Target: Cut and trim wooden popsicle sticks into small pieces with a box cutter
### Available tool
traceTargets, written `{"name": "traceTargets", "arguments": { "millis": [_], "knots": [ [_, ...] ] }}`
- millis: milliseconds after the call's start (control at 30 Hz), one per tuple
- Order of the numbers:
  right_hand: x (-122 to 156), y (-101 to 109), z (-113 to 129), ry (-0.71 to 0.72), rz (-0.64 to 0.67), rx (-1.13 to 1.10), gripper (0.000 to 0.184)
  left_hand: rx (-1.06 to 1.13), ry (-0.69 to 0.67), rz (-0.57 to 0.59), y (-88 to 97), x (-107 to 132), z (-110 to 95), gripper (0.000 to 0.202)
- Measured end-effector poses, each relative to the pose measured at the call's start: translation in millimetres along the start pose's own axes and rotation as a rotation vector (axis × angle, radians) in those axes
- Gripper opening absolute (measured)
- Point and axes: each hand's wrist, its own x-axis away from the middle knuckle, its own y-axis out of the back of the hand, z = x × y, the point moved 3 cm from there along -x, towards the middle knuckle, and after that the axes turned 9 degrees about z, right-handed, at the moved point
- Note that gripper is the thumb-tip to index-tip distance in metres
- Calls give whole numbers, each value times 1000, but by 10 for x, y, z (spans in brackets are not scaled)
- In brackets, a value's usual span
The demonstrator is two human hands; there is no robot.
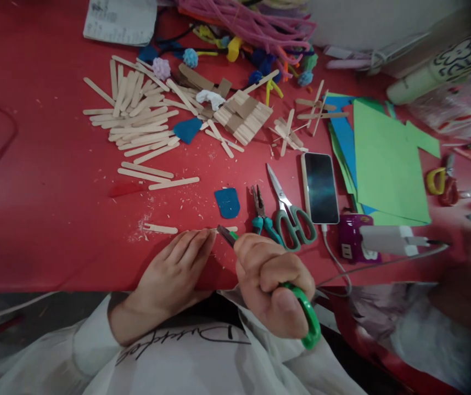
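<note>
At the near edge of a red bench [46,230], a wooden stick [232,229] lies partly hidden beneath the fingertips of a left hand [180,258], its long axis running side to side, roughly parallel to the edge. The left fingers are laid flat and close together over it; whether they pinch the wood or only press it cannot be told. The right hand [275,282], curled tightly around a green-handled cutting tool [310,321], sits just to the near right, so that the dark blade slants away and leftward to meet the stick just beside the left fingertips, the stick's bare end showing beyond it. Of the two, the left hand is nearer the wood. Another stick [160,229], split at one end, rests just left of the left hand. Beyond the work lie a blue scrap [227,202], pliers [261,213], grey-green scissors [286,204] and a phone [320,186] with no readable text on its screen. Black script [208,333] crosses the white shirt [178,362], its wording uncertain; the writing on a paper [120,23] at the far left is too small to read.
</note>
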Motion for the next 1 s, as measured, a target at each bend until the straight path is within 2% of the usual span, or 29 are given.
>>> {"name": "traceTargets", "arguments": {
  "millis": [300, 467, 700, 900, 1000],
  "knots": [
    [2, 32, 12, -90, 19, 30, 22, -9, -38, -10, 5, -6, 7, 72],
    [9, 24, 5, -60, 8, 35, 22, -10, -33, -12, 7, -17, 10, 69],
    [-72, 9, 12, -102, 13, 26, 21, -9, -34, 5, 1, -11, 10, 70],
    [-87, -14, -26, -56, 143, 52, 23, -37, -70, -27, 29, -31, 13, 65],
    [-60, 3, -47, -50, 98, 28, 23, -39, -72, -27, 26, -27, 8, 68]
  ]
}}
